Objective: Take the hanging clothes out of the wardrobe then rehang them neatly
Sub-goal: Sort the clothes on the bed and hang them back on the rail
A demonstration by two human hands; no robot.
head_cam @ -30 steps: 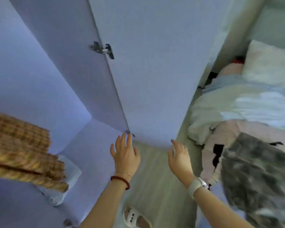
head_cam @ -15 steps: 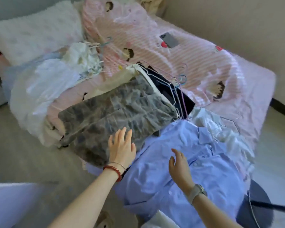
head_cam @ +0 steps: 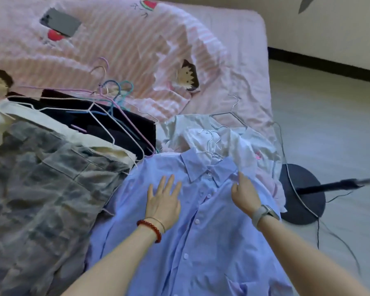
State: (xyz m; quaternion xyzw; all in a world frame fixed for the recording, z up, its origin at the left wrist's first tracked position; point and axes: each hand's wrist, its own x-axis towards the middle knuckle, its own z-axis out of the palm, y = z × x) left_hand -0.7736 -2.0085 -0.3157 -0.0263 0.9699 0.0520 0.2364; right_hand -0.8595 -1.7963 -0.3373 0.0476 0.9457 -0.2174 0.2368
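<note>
Our left hand (head_cam: 163,201) lies flat, fingers spread, on the blue shirt (head_cam: 201,242) at the bed's near edge; right hand (head_cam: 245,194), fingers loose, touches its collar. Light, limp cloth, we judge; lift by the hanger (head_cam: 210,142) behind.

Soft, even daylight, perhaps from the right; blocky compression blur, wide-angle bending at edges.

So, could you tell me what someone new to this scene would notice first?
Most likely the light blue shirt spread front-up at the near edge of the bed, with the left hand flat on its chest and the right hand at its collar. To its left lies a camouflage garment, and behind that a tangle of coloured wire hangers on the pink striped bedding.
</note>
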